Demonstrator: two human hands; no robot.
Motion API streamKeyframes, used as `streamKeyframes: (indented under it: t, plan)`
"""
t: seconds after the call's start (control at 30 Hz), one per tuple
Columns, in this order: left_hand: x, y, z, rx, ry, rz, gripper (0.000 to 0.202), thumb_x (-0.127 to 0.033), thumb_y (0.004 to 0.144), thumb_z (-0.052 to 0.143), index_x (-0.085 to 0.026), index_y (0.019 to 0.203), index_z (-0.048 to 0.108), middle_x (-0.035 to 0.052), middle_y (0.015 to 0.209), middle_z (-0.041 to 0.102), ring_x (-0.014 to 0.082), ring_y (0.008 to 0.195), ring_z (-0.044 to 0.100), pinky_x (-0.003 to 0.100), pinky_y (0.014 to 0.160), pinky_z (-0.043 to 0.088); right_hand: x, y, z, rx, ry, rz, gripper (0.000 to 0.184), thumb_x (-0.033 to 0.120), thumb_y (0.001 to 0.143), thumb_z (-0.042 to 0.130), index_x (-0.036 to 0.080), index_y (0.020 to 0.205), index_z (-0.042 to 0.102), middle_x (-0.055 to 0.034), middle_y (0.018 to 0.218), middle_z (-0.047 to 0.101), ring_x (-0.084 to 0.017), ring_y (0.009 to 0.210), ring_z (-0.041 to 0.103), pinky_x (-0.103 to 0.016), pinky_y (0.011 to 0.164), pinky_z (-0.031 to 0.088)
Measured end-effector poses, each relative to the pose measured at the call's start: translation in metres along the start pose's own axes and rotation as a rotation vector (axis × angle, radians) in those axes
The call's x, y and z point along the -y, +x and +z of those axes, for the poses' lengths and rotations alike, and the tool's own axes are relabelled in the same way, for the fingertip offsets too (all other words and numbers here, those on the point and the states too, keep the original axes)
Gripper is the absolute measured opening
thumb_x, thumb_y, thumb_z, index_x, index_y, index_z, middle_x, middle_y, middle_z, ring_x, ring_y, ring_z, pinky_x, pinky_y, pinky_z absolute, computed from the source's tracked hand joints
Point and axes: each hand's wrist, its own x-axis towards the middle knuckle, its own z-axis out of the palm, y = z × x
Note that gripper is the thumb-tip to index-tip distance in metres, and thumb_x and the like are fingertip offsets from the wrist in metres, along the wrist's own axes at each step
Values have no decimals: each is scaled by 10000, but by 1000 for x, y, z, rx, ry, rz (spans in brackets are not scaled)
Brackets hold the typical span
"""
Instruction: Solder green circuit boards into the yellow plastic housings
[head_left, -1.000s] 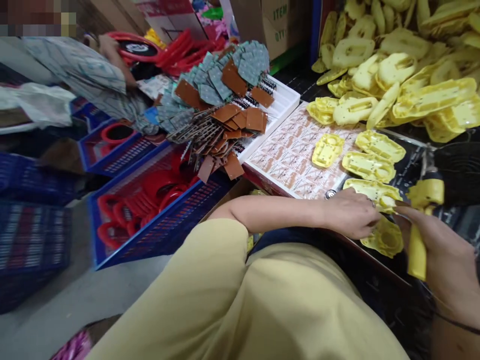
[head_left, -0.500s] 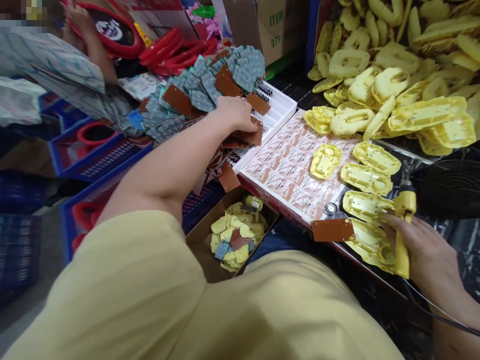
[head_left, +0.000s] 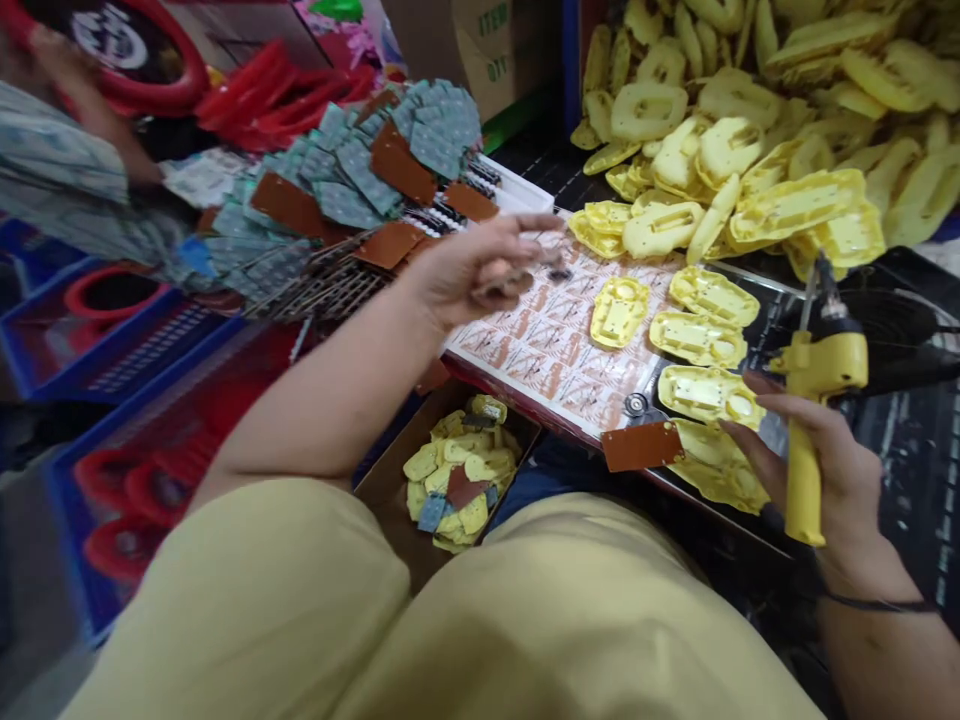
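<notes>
My left hand (head_left: pixel 491 268) is over the left part of the patterned sheet (head_left: pixel 555 345), its index finger stretched out and the others curled. A small dark item (head_left: pixel 556 271) shows at its fingertips, too blurred to name. The handle of a yellow soldering gun (head_left: pixel 804 470) rests in my right hand (head_left: pixel 844 480), black nose up. Its thumb and forefinger reach to the end of a yellow plastic shell (head_left: pixel 705 392). Below that, a brown circuit board (head_left: pixel 641 447) overlaps another shell (head_left: pixel 720 470), with a round black part (head_left: pixel 636 404) beside it.
Stacked circuit boards (head_left: pixel 345 170) stand left of the sheet. Several shells (head_left: pixel 697 338) lie in a column, with a large shell heap (head_left: pixel 750 120) behind. A cardboard box (head_left: pixel 386 490) of shells sits below the table edge. Blue crates (head_left: pixel 67 540) and another person's arm (head_left: pixel 112 130) are at left.
My left hand has left the board stack and moved right over the sheet. The soldering gun sits further right from the shells, and my right thumb and forefinger have spread. The view has shifted.
</notes>
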Motion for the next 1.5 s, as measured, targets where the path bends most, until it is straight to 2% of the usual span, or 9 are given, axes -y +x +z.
streamKeyframes:
  t: [0.13,0.23,0.3,0.4,0.5,0.87,1.1,1.3,1.5]
  plan:
    - [-19,-6,99,515,-528,-194,649,-397,795,631,-255,1427,660,103,1115,791,45,460,273,253,463,175,31,22,19,-168,364,164,501,360,875,917,297,1273,619,-45,1282,777,-268,1209,788,-413,1064,668]
    - [-26,-15,151,718,-710,-324,575,-378,825,651,-266,1388,689,94,1110,811,54,448,389,217,446,213,39,26,23,-219,388,283,397,390,889,895,296,1169,630,21,1061,749,-198,908,829,-295,773,693]
    - [-27,-15,164,695,-762,-287,470,-422,877,675,-233,1302,739,119,1170,822,110,577,618,223,479,373,42,22,18,-239,319,366,351,409,896,883,292,1115,636,44,933,725,-171,745,791,-268,632,648]
    - [-27,-7,158,432,-675,-45,404,-526,895,762,-173,1085,812,139,1225,824,214,1001,790,288,770,601,45,14,7,-253,254,387,364,413,875,904,289,1087,636,68,825,718,-164,679,763,-264,608,626]
    - [-35,-2,148,306,-487,159,479,-593,843,857,-151,1024,834,134,1157,838,244,1130,779,329,957,612,47,12,1,-252,169,339,328,365,892,891,288,1077,632,84,789,743,-155,662,763,-261,646,629]
    - [-56,-1,174,382,-625,247,578,-675,757,931,-146,813,705,47,787,768,154,764,743,278,765,621,46,9,9,-259,59,231,317,427,942,854,279,1068,604,69,855,767,-167,683,789,-260,613,624]
    - [-58,2,165,543,-572,222,317,-349,856,909,-145,771,681,1,678,694,105,643,672,225,661,566,33,29,-3,-316,257,280,363,408,942,853,319,1185,598,49,1070,699,-165,858,801,-322,782,682]
    - [-57,5,161,444,-477,283,218,-298,909,811,-153,797,692,3,711,694,107,655,653,236,651,545,31,24,-3,-319,213,247,347,333,955,841,338,1221,620,52,1052,689,-139,810,776,-292,762,666]
    - [-50,22,145,383,34,466,88,-214,876,712,-159,853,776,12,758,748,145,744,691,265,728,541,-12,-2,-8,18,-53,72,288,247,1019,730,302,1284,632,-21,1226,805,-205,1024,810,-338,873,673]
